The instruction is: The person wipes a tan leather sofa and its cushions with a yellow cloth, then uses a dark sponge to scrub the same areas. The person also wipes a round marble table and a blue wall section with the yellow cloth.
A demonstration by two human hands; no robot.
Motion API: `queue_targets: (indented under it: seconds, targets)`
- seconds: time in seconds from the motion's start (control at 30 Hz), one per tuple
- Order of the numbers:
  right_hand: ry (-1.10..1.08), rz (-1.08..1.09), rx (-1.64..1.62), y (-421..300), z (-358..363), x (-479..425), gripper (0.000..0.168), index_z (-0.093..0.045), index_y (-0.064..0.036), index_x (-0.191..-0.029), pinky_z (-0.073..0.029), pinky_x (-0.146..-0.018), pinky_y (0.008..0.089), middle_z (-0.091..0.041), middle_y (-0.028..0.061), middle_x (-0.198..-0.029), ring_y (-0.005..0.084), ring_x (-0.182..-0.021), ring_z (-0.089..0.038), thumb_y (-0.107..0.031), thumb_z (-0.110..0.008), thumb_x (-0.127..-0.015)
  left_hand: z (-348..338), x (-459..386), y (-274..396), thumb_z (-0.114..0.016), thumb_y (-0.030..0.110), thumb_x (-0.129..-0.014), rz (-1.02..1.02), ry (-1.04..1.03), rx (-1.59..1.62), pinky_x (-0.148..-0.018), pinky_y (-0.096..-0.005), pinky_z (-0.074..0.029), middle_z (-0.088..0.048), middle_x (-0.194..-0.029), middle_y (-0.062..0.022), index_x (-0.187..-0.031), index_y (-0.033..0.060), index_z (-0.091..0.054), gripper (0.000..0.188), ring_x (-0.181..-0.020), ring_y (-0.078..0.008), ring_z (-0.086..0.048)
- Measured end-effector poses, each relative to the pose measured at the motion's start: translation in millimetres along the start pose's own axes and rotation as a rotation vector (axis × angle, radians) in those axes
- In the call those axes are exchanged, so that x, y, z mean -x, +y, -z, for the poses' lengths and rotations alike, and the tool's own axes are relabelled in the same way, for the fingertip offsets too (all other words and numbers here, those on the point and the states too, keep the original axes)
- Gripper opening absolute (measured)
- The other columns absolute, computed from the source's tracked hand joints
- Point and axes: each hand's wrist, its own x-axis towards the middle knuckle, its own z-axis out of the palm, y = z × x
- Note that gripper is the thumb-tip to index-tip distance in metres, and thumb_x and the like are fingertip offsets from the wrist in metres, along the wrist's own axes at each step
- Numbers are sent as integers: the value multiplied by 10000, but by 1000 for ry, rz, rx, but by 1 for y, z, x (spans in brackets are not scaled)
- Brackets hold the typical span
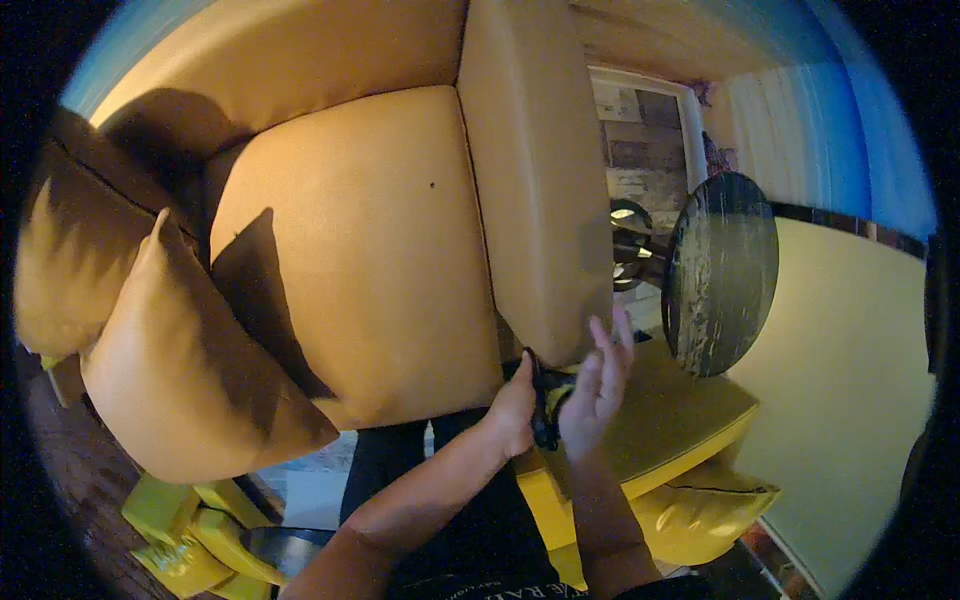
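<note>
My left hand grips a dark, slim object at the front of the sofa's armrest; its exact kind I cannot tell. Close beside it, my right hand is raised with its fingers apart, and it seems to hold nothing. Both hands are just past the front corner of the tan upholstered seat cushion. A small dark spot marks the cushion's top. At the left, a loose tan cushion leans on the seat and overhangs its front edge.
A round table with a worn, dark top stands right of the armrest. Near my right forearm is a yellow upholstered seat, with a shiny yellow cushion below. Several yellow-green upholstered pieces are at lower left. A sofa backrest rises behind.
</note>
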Motion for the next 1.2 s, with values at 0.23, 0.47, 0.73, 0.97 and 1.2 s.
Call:
queue_targets:
  seconds: [0.23,0.47,0.73,0.97,1.2]
  targets:
    - [137,112,120,-13,19,23,463,-502,2,-1404,-235,-1182,556,-333,259,-1552,433,-1430,-315,-292,-387,-1065,-27,1,-8,-488,325,-1083,-906,107,-845,-920,-299,-448,-624,-1092,-45,-1094,4,-651,360,-1001,-129,-546]
    - [-5,-45,644,12,-45,-21,666,-344,-28,-1534,-149,-1217,565,-241,189,-1636,415,-1521,-168,-391,-534,-1009,-28,-9,52,-540,131,-1049,-1095,163,-743,-846,-259,-498,-642,-1012,-57,-1256,-38,-566,269,-943,-101,-595]
    - [12,346,574,5,-87,-103,489,-518,-38,-1399,-268,-1199,533,-451,148,-1524,349,-1464,-343,-244,-595,-962,-30,9,92,-576,116,-1030,-1197,52,-559,-1072,-307,-438,-612,-1352,-82,-1444,-5,-495,439,-1207,-177,-579]
    - [-259,215,80,-51,-129,-68,344,-580,7,-1246,-393,-1080,513,-589,223,-1282,416,-1234,-528,-44,-624,-908,99,70,111,-584,267,-1031,-974,221,-312,-876,-281,-520,-713,-1046,-69,-1182,41,-655,281,-959,-144,-641]
    - [-599,758,-471,-238,-262,13,346,-578,-12,-1207,-441,-1044,482,-619,179,-1198,391,-1196,-557,-97,-686,-889,234,150,66,-527,162,-1021,-722,402,698,-787,-338,-533,-655,-951,-78,-1079,44,-608,155,-889,-204,-625]
